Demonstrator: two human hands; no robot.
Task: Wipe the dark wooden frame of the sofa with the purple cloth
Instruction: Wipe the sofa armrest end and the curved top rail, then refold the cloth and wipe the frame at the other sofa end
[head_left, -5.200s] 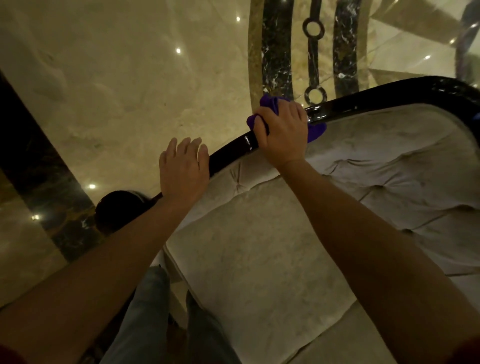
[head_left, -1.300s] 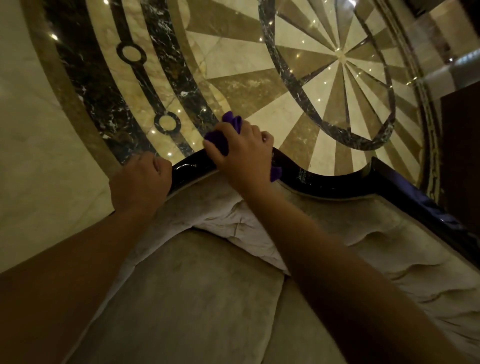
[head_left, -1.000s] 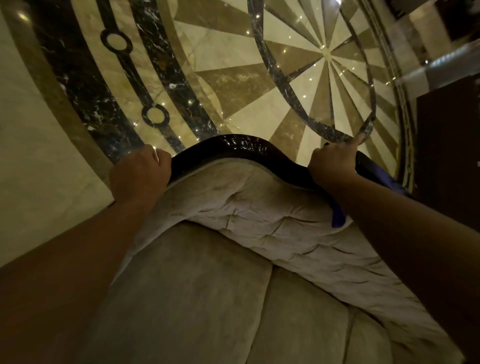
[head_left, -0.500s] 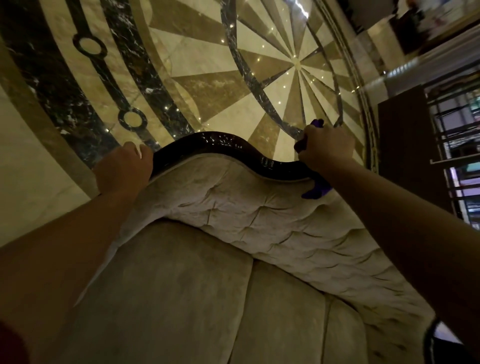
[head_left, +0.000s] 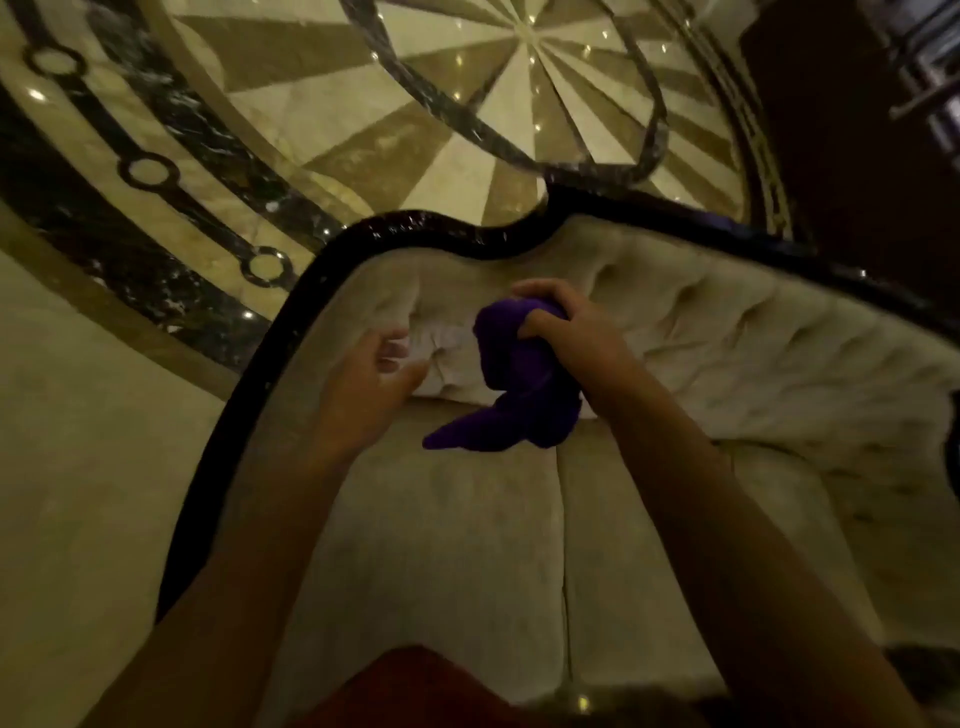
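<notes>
Our right hand (head_left: 571, 338) is clenched, fingers (head_left: 540, 291) curled tight. Our left hand (head_left: 369, 384) hangs loosely spread beside it. Both forearms reach forward.

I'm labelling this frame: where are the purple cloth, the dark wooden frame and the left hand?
purple cloth (head_left: 524, 395): head view, bunched middle.
dark wooden frame (head_left: 415, 231): head view, curved top rail.
left hand (head_left: 363, 389): head view, palm.

Grand lobby or hall, patterned marble floor (head_left: 395, 130), tufted sofa (head_left: 727, 332), dark frame (head_left: 291, 312)
</notes>
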